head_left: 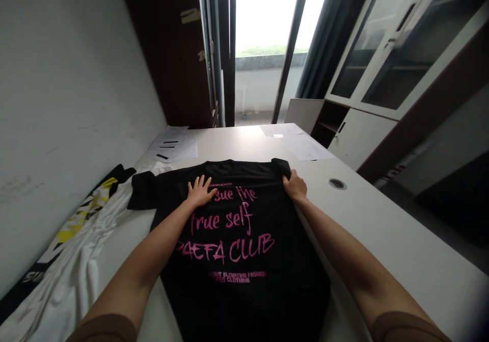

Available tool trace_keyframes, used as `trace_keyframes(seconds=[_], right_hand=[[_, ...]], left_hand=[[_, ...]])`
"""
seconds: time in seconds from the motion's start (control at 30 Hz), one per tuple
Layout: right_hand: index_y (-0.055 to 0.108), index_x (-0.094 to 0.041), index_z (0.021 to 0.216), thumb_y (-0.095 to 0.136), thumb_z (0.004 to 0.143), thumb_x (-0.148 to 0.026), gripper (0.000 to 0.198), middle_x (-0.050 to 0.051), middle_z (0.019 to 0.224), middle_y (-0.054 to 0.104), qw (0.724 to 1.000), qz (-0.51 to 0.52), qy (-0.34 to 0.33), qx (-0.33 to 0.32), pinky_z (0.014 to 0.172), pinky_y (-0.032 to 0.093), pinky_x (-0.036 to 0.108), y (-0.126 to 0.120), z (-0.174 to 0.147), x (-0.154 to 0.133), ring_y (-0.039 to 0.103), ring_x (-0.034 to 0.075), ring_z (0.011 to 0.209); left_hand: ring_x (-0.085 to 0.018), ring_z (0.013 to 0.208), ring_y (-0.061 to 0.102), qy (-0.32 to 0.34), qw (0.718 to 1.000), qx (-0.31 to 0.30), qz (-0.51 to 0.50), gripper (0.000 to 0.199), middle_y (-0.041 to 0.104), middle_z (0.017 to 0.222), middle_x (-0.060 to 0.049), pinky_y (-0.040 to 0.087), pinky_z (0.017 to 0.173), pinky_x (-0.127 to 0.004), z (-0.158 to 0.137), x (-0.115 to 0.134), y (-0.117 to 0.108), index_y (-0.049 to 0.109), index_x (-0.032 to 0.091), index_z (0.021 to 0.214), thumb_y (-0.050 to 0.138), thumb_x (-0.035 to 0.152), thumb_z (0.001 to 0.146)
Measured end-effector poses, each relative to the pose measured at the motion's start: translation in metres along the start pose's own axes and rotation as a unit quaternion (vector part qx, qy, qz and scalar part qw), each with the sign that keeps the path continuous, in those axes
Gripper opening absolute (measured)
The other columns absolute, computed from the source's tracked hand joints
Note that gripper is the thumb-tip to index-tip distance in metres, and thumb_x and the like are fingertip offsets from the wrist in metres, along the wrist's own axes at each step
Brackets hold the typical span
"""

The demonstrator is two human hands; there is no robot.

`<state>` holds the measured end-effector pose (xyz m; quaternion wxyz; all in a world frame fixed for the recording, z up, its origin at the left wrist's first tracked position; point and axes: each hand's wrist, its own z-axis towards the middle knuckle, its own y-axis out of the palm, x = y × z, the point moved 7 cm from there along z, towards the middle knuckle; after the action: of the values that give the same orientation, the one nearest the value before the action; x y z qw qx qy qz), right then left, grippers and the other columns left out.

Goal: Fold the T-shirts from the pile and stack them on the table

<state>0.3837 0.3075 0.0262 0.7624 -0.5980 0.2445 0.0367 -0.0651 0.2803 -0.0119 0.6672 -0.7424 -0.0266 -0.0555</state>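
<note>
A black T-shirt (290, 260) with pink lettering lies spread on the white table, its collar toward the window. My left hand (200, 193) rests flat on its upper chest with the fingers spread, covering part of the print. At the right shoulder, my right hand (295, 184) grips the edge of the T-shirt near the sleeve, which looks folded inward. The left sleeve lies stretched out to the side. My forearms cross over the lower parts of the shirt's sides.
White cloth (82, 265) and a black, yellow and white garment (82, 212) lie along the left wall. Papers (178, 144) are at the far left, more papers (305, 146) at the far right. A cable hole (337, 183) is right of the shirt. Cabinets (382, 77) stand beyond.
</note>
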Motion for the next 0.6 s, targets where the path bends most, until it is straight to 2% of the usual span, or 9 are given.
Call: trace_keyframes(seconds=[0.1, 0.2, 0.3, 0.37, 0.47, 0.53, 0.6], right_hand=[[0.053, -0.018, 0.127, 0.049, 0.098, -0.046, 0.041, 0.014, 0.104, 0.070, 0.994, 0.076, 0.044, 0.061, 0.082, 0.047, 0.038, -0.004, 0.008, 0.019, 0.067, 0.030, 0.095], [0.055, -0.020, 0.117, 0.045, 0.096, -0.044, 0.033, 0.010, 0.096, 0.068, 0.977, 0.151, 0.087, 0.123, 0.081, 0.045, 0.036, -0.007, 0.015, 0.042, 0.064, 0.027, 0.087], [0.056, -0.020, 0.112, 0.044, 0.094, -0.039, 0.028, 0.008, 0.091, 0.066, 0.966, 0.185, 0.102, 0.149, 0.082, 0.045, 0.037, -0.010, 0.020, 0.057, 0.061, 0.025, 0.083], [0.059, -0.019, 0.109, 0.044, 0.093, -0.037, 0.028, 0.011, 0.095, 0.065, 0.968, 0.168, 0.058, 0.175, 0.088, 0.046, 0.040, -0.017, 0.018, 0.051, 0.060, 0.028, 0.091], [0.063, -0.018, 0.112, 0.044, 0.095, -0.037, 0.031, 0.017, 0.117, 0.063, 0.966, 0.117, -0.076, 0.220, 0.103, 0.041, 0.048, -0.030, 0.006, 0.017, 0.055, 0.032, 0.115], [0.065, -0.020, 0.116, 0.043, 0.098, -0.037, 0.033, 0.016, 0.126, 0.062, 0.963, 0.106, -0.182, 0.169, 0.108, 0.039, 0.049, -0.024, -0.002, -0.015, 0.053, 0.032, 0.122], [0.067, -0.023, 0.121, 0.044, 0.100, -0.038, 0.035, 0.013, 0.126, 0.065, 0.954, 0.105, -0.275, 0.048, 0.109, 0.041, 0.045, -0.003, -0.009, -0.049, 0.055, 0.029, 0.122]], left_hand=[[-0.037, 0.159, 0.003, 0.001, 1.000, 0.014, 0.000, 0.086, 0.008, 0.173, -0.009, 0.006, 0.122, -0.069, 0.020, 0.011, 0.001, 0.021, 0.029, 0.166, 0.021, 0.079, 0.096], [-0.037, 0.159, 0.002, 0.008, 1.000, 0.012, -0.003, 0.086, 0.007, 0.174, -0.008, 0.005, 0.121, -0.070, 0.037, 0.017, 0.000, 0.020, 0.030, 0.166, 0.021, 0.079, 0.095], [-0.037, 0.159, 0.003, 0.019, 1.000, 0.002, -0.006, 0.086, 0.005, 0.174, -0.007, 0.006, 0.120, -0.071, 0.051, 0.020, -0.003, 0.020, 0.031, 0.166, 0.021, 0.080, 0.095], [-0.038, 0.159, 0.005, 0.022, 1.000, -0.003, -0.010, 0.085, 0.005, 0.174, -0.006, 0.008, 0.120, -0.071, 0.060, 0.022, -0.005, 0.022, 0.032, 0.165, 0.022, 0.079, 0.095], [-0.040, 0.158, 0.007, 0.022, 1.000, -0.014, -0.017, 0.086, 0.008, 0.173, -0.006, 0.009, 0.120, -0.072, 0.070, 0.027, -0.006, 0.025, 0.032, 0.165, 0.026, 0.080, 0.093], [-0.041, 0.158, 0.006, 0.019, 1.000, -0.015, -0.020, 0.089, 0.008, 0.173, -0.006, 0.007, 0.120, -0.072, 0.074, 0.031, -0.005, 0.025, 0.030, 0.165, 0.026, 0.081, 0.092], [-0.040, 0.158, 0.003, 0.019, 1.000, -0.010, -0.019, 0.090, 0.006, 0.174, -0.007, 0.004, 0.120, -0.071, 0.073, 0.036, -0.003, 0.023, 0.028, 0.165, 0.024, 0.081, 0.093]])
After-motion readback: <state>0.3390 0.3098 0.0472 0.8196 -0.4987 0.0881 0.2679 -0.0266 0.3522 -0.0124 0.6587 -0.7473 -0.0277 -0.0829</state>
